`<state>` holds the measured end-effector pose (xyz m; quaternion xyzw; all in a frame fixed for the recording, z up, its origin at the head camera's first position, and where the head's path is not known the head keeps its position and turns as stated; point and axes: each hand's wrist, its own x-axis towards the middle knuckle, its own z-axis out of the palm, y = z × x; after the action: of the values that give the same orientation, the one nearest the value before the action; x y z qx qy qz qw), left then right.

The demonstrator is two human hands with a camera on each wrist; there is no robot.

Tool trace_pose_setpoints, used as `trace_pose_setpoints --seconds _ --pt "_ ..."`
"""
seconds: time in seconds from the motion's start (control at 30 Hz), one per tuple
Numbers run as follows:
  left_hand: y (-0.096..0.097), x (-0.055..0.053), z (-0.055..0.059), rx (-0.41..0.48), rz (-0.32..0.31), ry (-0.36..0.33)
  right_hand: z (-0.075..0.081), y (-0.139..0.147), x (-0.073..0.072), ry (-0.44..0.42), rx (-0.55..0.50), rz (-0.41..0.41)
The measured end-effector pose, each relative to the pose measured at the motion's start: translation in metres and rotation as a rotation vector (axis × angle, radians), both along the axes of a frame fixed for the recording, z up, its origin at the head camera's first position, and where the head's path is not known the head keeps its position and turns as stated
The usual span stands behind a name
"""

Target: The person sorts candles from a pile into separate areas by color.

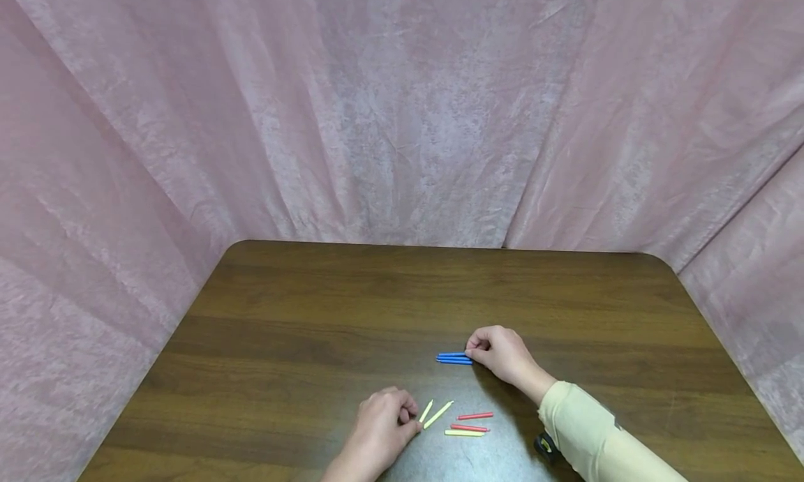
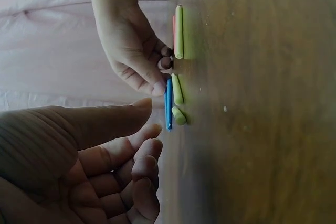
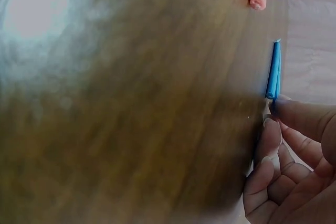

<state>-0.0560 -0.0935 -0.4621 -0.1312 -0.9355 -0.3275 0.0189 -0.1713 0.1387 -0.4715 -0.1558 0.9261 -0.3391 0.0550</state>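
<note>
Blue candles [image 1: 452, 361] lie side by side near the table's middle, pointing left. At their right end my right hand [image 1: 500, 354] pinches one blue candle [image 3: 273, 72] between thumb and forefinger, its other fingers curled. My left hand [image 1: 380, 427] is nearer the front edge, beside two slanting yellow candles [image 1: 437, 415]. In the left wrist view its thumb and forefinger stand apart with nothing between them, the other fingers loosely bent. To the right of these lie two red candles [image 1: 474, 416] and another yellow candle [image 1: 463, 433], which lies along the lower red one.
The brown wooden table [image 1: 314, 300] has rounded far corners. Pink curtains [image 1: 427, 119] hang behind it and at both sides. A black device [image 1: 546, 446] sits under the right sleeve [image 1: 581, 419]. Light glares off the table's front part.
</note>
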Motion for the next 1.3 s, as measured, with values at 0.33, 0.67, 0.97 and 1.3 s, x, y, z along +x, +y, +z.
trace_pose_setpoints --seconds 0.33,0.67,0.97,1.3 --pt "0.0015 0.0006 -0.0034 -0.02 -0.007 0.015 -0.0005 0.0012 0.0001 0.019 0.008 0.011" --pt "0.0012 0.0019 -0.0059 -0.032 -0.01 -0.005 -0.0011 0.0002 0.0008 0.027 0.004 0.025" --pt "0.0009 0.0017 -0.0068 -0.042 -0.009 -0.006 -0.0012 0.0003 0.0005 0.021 0.003 0.02" --pt "0.0014 0.0009 -0.0074 -0.04 -0.012 -0.01 -0.001 0.0012 -0.0015 0.028 -0.001 0.028"
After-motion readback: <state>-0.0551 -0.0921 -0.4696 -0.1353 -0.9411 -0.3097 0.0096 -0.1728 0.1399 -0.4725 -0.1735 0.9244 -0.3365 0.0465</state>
